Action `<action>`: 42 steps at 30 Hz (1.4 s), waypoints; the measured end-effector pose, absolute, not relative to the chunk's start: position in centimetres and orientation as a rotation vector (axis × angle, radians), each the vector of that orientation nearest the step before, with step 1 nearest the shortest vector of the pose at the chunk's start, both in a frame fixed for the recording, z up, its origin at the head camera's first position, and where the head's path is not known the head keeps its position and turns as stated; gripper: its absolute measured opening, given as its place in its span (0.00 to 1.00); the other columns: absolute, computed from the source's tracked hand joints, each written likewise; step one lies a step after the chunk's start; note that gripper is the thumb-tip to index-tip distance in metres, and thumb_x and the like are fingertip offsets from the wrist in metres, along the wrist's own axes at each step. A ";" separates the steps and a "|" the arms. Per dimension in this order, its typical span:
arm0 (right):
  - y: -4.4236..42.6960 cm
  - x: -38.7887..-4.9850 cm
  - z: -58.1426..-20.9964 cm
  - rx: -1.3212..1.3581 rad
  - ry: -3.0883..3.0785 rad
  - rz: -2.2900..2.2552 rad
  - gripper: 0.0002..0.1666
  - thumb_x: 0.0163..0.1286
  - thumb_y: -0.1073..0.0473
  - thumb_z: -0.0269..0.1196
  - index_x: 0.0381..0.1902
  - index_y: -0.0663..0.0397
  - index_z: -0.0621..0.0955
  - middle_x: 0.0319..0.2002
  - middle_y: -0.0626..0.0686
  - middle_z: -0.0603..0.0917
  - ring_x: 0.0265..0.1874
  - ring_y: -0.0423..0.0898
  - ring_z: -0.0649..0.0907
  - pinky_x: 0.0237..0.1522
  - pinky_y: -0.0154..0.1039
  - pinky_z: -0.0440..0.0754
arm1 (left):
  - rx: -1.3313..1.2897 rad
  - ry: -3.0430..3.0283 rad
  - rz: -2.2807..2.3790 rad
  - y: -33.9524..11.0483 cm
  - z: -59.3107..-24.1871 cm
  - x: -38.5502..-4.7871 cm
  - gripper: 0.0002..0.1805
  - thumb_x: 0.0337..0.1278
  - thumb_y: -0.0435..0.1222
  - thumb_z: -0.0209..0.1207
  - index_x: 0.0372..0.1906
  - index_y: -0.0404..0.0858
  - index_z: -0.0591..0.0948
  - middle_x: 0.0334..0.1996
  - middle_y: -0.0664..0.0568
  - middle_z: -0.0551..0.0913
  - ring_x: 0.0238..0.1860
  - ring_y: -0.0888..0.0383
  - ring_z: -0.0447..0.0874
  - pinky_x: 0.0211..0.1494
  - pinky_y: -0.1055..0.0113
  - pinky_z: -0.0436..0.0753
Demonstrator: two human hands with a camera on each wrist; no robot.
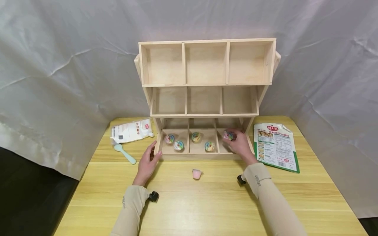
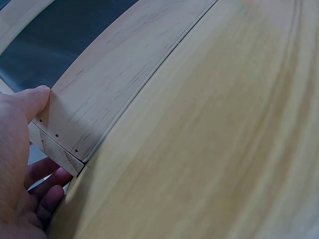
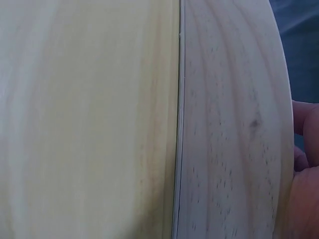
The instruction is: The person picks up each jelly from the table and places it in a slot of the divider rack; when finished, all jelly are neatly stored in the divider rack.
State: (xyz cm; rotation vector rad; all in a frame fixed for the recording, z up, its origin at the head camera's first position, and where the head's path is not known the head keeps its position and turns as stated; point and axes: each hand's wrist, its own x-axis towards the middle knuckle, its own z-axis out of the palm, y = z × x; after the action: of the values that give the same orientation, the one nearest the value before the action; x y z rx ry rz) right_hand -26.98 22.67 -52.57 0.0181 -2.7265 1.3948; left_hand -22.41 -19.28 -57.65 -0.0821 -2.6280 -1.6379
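A three-tier wooden rack with three compartments per tier stands on the table. My left hand grips its bottom left front corner; in the left wrist view the thumb lies at the top edge, with fingers curled beside the side wall. My right hand reaches into the bottom right compartment, its fingers on a small jelly cup with a printed lid. The bottom left compartment holds jelly cups, and the bottom middle one holds two more cups. A pink jelly cup lies on its side before the rack.
Left of the rack lie a white packet and a pale blue spoon. To its right lies a green and white food pouch. A grey curtain hangs behind and at the sides of the wooden table.
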 end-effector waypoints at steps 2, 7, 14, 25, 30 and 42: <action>22.6 -27.0 -52.7 0.052 -2.724 1.370 0.29 0.65 0.63 0.73 0.63 0.62 0.80 0.56 0.68 0.83 0.53 0.64 0.83 0.56 0.57 0.85 | -0.083 -2.627 -1.631 -19.3 -57.6 -22.4 0.36 0.75 0.50 0.59 0.81 0.53 0.62 0.67 0.37 0.77 0.62 0.43 0.80 0.67 0.47 0.78; 22.3 -27.2 -52.9 0.119 -2.729 1.311 0.27 0.64 0.65 0.74 0.60 0.63 0.81 0.54 0.68 0.84 0.49 0.62 0.85 0.48 0.53 0.87 | -0.081 -2.633 -1.626 -19.3 -57.6 -22.4 0.36 0.75 0.51 0.59 0.81 0.53 0.61 0.67 0.38 0.77 0.62 0.43 0.79 0.67 0.48 0.78; 22.1 -26.9 -52.9 0.155 -2.771 1.244 0.26 0.64 0.66 0.73 0.59 0.64 0.81 0.50 0.68 0.85 0.39 0.57 0.86 0.39 0.45 0.87 | -0.087 -2.637 -1.617 -19.2 -57.5 -22.3 0.36 0.75 0.52 0.58 0.81 0.54 0.61 0.67 0.39 0.77 0.62 0.44 0.79 0.67 0.49 0.77; 22.1 -27.0 -52.9 0.166 -2.808 1.150 0.24 0.65 0.62 0.73 0.58 0.61 0.83 0.49 0.66 0.87 0.39 0.56 0.86 0.39 0.46 0.85 | -0.091 -2.632 -1.625 -19.3 -57.6 -22.4 0.36 0.75 0.52 0.58 0.81 0.53 0.62 0.66 0.38 0.77 0.62 0.44 0.79 0.67 0.49 0.77; 22.0 -26.9 -52.9 0.159 -2.840 1.159 0.26 0.65 0.61 0.74 0.60 0.60 0.82 0.51 0.65 0.86 0.40 0.56 0.86 0.41 0.49 0.86 | -0.088 -2.639 -1.600 -19.4 -57.8 -22.5 0.36 0.75 0.53 0.58 0.81 0.53 0.61 0.66 0.38 0.78 0.62 0.44 0.79 0.67 0.48 0.77; 22.0 -27.0 -53.0 0.139 -2.875 1.135 0.28 0.67 0.57 0.72 0.63 0.58 0.81 0.53 0.65 0.86 0.44 0.58 0.86 0.44 0.53 0.86 | -0.083 -2.626 -1.638 -19.4 -57.6 -22.4 0.36 0.74 0.52 0.59 0.81 0.54 0.62 0.66 0.38 0.78 0.61 0.44 0.80 0.66 0.49 0.78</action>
State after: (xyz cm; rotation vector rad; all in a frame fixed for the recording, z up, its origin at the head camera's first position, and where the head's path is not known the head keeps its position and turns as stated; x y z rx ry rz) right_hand -27.00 21.98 -53.01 0.1387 -2.8751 1.1350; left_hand -22.38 -19.36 -57.61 -0.0832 -2.6262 -1.6382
